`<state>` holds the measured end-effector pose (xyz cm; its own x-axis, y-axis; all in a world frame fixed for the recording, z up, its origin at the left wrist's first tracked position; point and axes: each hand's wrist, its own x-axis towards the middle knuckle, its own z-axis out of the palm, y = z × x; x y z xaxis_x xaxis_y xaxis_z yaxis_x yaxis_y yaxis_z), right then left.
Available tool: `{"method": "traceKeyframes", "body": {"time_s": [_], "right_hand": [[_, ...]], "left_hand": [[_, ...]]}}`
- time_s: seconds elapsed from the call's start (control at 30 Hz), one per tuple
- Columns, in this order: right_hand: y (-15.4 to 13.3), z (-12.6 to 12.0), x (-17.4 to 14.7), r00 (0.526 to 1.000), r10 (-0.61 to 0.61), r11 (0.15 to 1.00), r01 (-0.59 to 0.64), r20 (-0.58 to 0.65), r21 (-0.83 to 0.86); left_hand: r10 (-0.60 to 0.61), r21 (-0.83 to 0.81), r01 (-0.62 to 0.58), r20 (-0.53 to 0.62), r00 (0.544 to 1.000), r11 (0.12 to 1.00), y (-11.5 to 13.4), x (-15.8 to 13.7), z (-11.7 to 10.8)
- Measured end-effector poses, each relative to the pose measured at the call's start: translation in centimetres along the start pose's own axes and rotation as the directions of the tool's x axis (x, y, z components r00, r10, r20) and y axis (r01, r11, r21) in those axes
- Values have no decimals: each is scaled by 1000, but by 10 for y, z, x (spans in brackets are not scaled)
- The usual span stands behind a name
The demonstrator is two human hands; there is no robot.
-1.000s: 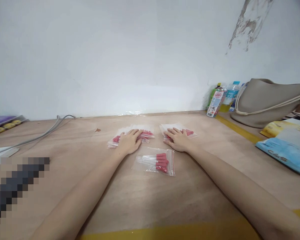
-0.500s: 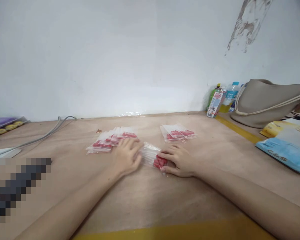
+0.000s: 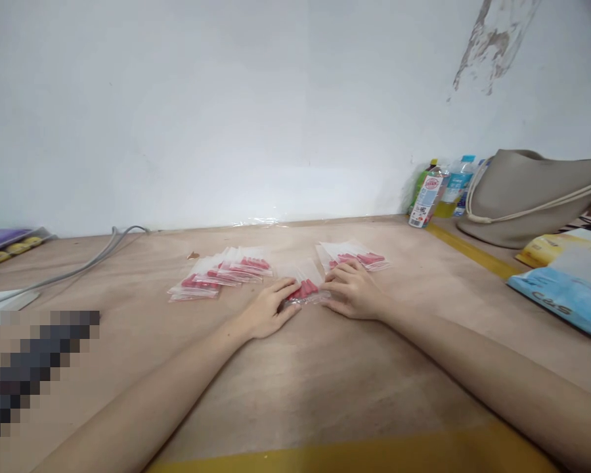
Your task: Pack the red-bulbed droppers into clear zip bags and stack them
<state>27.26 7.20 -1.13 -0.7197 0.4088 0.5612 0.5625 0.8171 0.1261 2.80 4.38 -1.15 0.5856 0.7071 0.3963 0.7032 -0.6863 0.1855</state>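
Note:
A clear plastic bag [image 3: 303,270] with small red pieces in its near end lies on the table between my two hands. My left hand [image 3: 270,310] grips the bag's near left corner, fingers over it and thumb at the front. On the opposite side, my right hand [image 3: 352,292] has its curled fingers and thumb on the bag's right edge. What exactly the red pieces are I cannot tell. Behind my left hand lies an overlapping row of similar bags [image 3: 226,266]. Another small group of bags [image 3: 359,253] with red pieces is just beyond my right hand.
On the right stand several drink bottles [image 3: 426,197], a grey bag [image 3: 526,197] with a cord, and a blue and yellow package [image 3: 566,295]. A grey cable [image 3: 93,259] and a purple and yellow pack [image 3: 12,243] are at the left. A wall backs the table.
The bag has moved away from me and turned, its red end now facing me. My left hand has shifted right onto its corner; my right hand has moved slightly farther off.

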Motion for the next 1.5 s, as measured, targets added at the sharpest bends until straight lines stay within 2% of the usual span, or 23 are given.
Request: {"method": "traceKeyframes", "body": {"time_s": [0.1,0.27,0.4,0.6,0.77,0.93,1.17,1.27,1.37,1.5], "right_hand": [[3,7,8,998,-69,991,70,11,-116],[3,15,13,998,10,982,-21,-61,-186],[2,15,10,997,-2,979,-14,-78,-202],[2,14,8,992,-76,968,48,-105,-248],[2,12,9,986,-143,956,116,-84,-269],[2,12,9,992,-92,972,70,-86,-224],[6,15,4,985,108,993,-114,-135,-38],[7,17,3,983,136,990,-139,-119,-13],[7,17,4,987,99,992,-107,-123,-63],[5,16,6,993,-20,981,-3,-118,-194]], "left_hand": [[-17,4,17,-38,999,1000,-3,4,2],[53,-6,-53,-24,998,999,-10,8,-1],[126,15,-126,-27,992,992,-14,10,-4],[176,161,-156,-120,977,975,-19,5,-3],[279,299,-249,-63,958,921,-23,5,-3],[312,393,-268,-51,949,880,-21,5,-3],[276,458,-203,-98,956,866,-19,2,-1],[266,463,-185,-116,957,867,-20,3,1],[281,471,-194,-121,952,861,-21,3,1],[313,495,-215,-124,942,842,-21,4,0]]}}
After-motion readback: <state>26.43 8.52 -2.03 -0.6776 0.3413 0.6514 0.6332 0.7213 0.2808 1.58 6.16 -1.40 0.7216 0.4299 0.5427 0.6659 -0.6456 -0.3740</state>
